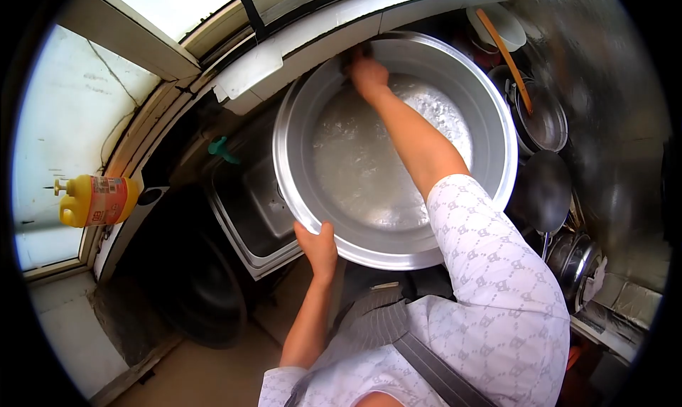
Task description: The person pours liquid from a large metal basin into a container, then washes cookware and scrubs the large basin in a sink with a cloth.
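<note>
A large round aluminium basin (293,186) fills the middle of the view, with shallow, cloudy water (362,158) in its bottom. My left hand (319,250) grips the near left part of its rim, thumb pointing up. Reaching across the basin, my right hand (368,76) presses against the far inner wall near the rim. Its fingers are curled around something small and dark that I cannot make out.
Left of the basin lies a steel sink (249,215) with a green tap handle (222,150). A yellow jug (99,201) stands by the window. Pans (545,115), a ladle (543,190) and a wooden-handled tool (503,51) crowd the right side.
</note>
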Tool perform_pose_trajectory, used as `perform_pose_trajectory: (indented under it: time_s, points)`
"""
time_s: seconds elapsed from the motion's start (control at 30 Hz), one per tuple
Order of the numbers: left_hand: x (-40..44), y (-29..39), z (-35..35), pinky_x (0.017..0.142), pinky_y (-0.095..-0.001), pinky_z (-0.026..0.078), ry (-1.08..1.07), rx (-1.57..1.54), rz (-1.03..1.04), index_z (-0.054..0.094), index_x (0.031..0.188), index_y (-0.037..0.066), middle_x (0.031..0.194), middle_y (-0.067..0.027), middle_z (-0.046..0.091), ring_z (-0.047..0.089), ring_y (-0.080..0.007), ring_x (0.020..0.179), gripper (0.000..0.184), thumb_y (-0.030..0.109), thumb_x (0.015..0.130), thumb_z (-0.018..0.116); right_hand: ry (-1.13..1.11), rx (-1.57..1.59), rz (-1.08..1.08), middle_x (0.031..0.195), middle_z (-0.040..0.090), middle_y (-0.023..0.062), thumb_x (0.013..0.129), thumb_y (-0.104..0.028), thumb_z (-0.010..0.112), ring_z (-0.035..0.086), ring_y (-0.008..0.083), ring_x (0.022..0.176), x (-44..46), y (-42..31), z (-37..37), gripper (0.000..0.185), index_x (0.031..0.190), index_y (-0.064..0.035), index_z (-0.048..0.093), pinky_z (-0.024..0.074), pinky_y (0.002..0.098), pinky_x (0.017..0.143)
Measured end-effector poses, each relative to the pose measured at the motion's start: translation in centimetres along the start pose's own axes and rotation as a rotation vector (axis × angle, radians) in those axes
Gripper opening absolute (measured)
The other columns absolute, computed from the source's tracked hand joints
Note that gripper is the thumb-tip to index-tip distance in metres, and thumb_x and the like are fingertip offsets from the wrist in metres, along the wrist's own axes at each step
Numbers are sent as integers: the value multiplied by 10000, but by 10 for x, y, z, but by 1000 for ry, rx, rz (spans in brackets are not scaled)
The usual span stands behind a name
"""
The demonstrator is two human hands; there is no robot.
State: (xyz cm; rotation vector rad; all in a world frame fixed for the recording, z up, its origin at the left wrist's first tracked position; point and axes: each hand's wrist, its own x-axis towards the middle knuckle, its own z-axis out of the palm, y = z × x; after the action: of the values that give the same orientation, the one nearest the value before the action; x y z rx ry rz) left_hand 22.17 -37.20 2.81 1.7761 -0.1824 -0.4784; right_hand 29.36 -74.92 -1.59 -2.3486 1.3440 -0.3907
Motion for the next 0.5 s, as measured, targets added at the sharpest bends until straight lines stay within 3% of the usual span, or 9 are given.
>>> perform_pose_trajectory:
  time_s: [0.1,0.17,0.23,0.33,0.43,0.5]
  points:
    - [-6,-6,-1,839,-315,462,0,-26,2,495,1066,-75,984,-133,601,577,-200,886,326,25,765,572,52,-66,65,1101,627,183,880,-261,530,651,408,929,4,40,-22,479,1349,-214,447,536,493,779]
    - [-8,-9,-2,841,-317,463,7,-42,-11,487,1080,-72,990,-132,598,578,-201,884,335,29,773,578,282,-29,48,932,670,189,854,-218,539,640,399,921,-8,62,-33,392,1246,-228,537,515,500,776]
    - [-6,-14,-9,844,-324,466,-52,-33,-46,467,1114,-66,1004,-130,591,578,-197,882,371,47,790,608,285,5,97,988,647,196,856,-181,519,629,411,928,-37,81,-48,400,1239,-274,581,505,496,797]
    - [27,-17,-21,830,-319,471,-95,63,-83,458,1130,-51,1008,-127,585,576,-189,880,400,73,798,643,195,-3,138,1112,583,220,840,-144,536,616,429,966,-76,98,-50,405,1211,-273,635,501,487,834]
    - [114,-3,-20,768,-345,492,-220,159,83,512,1038,-37,943,-162,617,597,-214,843,397,165,761,711,7,-72,231,1198,508,240,814,-116,566,605,439,980,-86,94,-31,403,1182,-245,667,495,474,872]
    - [166,13,-8,735,-340,501,-340,211,155,514,1058,-38,910,-154,639,616,-212,814,400,148,755,698,-133,-32,58,1196,500,248,794,-94,590,578,442,1023,-85,75,-11,379,1146,-201,681,481,456,914]
